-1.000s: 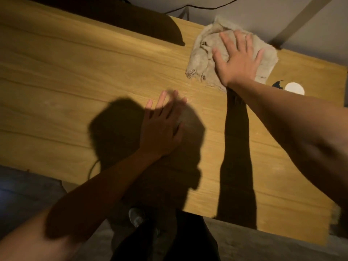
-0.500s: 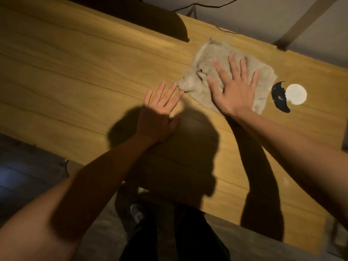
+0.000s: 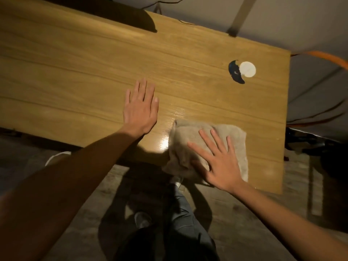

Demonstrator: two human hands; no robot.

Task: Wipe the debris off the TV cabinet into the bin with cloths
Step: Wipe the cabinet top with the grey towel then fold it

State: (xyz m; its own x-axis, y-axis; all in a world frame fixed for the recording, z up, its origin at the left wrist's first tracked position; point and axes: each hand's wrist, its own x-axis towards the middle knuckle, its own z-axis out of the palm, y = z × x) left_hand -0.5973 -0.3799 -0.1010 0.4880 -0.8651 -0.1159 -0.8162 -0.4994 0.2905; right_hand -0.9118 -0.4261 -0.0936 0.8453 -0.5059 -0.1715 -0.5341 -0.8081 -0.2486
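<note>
Cloth (image 3: 190,146), crumpled, long axis running front to back, is pressed at the TV cabinet (image 3: 75,72) front edge under the flat right hand (image 3: 218,162); the left hand (image 3: 140,110) is laid flat, fingers straight, beside it.

Both forearms are bare to the edge of the view, with no sleeves, watch or rings showing on the left hand (image 3: 140,110) or the right hand (image 3: 219,162). Below them the person wears dark grey-blue trousers (image 3: 188,219), creased at the knee, and pale shoes (image 3: 142,219), one blurred in shadow.
</note>
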